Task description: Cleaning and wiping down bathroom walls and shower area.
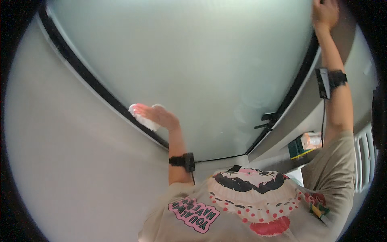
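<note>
My left hand (155, 114) lies over a white cloth (147, 122), pressing it toward the lower left black frame of a frosted glass pane (209, 72). Its fingers are stretched along the cloth, which shows around the fingertips and below the palm. Raised high at the far right, my right hand (325, 14) is beside the upper right end of the black frame (296, 80). The picture's top edge cuts off its fingers, so their grip is hidden. Each forearm wears a black strap with a small device.
A black handle (268, 120) sticks out from the frame at the lower right of the pane. Below it, a dark green box (296, 148) and an orange-and-white package (311, 140) stand on a ledge. White radiator bars (364, 157) are at the right, a pale wall (80, 161) at the left.
</note>
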### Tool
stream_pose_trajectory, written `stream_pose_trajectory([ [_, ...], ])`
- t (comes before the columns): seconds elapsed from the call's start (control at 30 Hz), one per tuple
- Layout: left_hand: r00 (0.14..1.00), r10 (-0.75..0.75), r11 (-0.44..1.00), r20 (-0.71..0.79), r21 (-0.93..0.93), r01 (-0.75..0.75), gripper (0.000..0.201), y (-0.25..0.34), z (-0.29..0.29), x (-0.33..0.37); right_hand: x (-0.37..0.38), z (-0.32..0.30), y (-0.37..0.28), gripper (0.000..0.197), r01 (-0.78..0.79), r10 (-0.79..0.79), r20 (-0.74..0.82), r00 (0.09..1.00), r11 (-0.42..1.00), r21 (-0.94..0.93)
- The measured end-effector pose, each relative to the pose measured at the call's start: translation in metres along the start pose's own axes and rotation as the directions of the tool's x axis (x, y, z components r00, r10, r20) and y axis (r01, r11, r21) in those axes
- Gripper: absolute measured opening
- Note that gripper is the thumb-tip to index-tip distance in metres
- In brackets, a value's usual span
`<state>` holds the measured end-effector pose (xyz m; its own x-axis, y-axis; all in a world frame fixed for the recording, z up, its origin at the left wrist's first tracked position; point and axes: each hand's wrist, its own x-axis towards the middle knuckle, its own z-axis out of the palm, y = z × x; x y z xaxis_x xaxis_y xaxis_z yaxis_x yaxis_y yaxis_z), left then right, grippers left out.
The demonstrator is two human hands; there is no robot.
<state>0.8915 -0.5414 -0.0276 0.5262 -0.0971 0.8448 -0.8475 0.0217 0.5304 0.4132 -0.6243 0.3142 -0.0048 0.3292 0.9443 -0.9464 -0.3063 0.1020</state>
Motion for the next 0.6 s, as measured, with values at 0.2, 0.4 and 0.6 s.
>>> stream_pose_trajectory([
  [0.2,0.97,0.238,0.971,0.046,0.002,-0.239,0.065,0.081,0.008,0.03,0.005,0.011,-0.016,0.006,-0.114,0.111,-0.034,0.993,0.989,-0.091],
  [0.4,0.93,0.34,0.938,0.136,0.018,-0.346,0.067,0.116,0.025,0.024,0.006,0.017,-0.022,0.007,-0.067,0.064,-0.048,0.997,0.996,-0.066],
  [0.6,0.691,0.647,0.762,0.322,-0.249,-0.597,0.069,0.194,0.033,0.009,0.013,0.02,-0.032,0.006,-0.049,0.046,-0.07,0.996,0.998,-0.033],
])
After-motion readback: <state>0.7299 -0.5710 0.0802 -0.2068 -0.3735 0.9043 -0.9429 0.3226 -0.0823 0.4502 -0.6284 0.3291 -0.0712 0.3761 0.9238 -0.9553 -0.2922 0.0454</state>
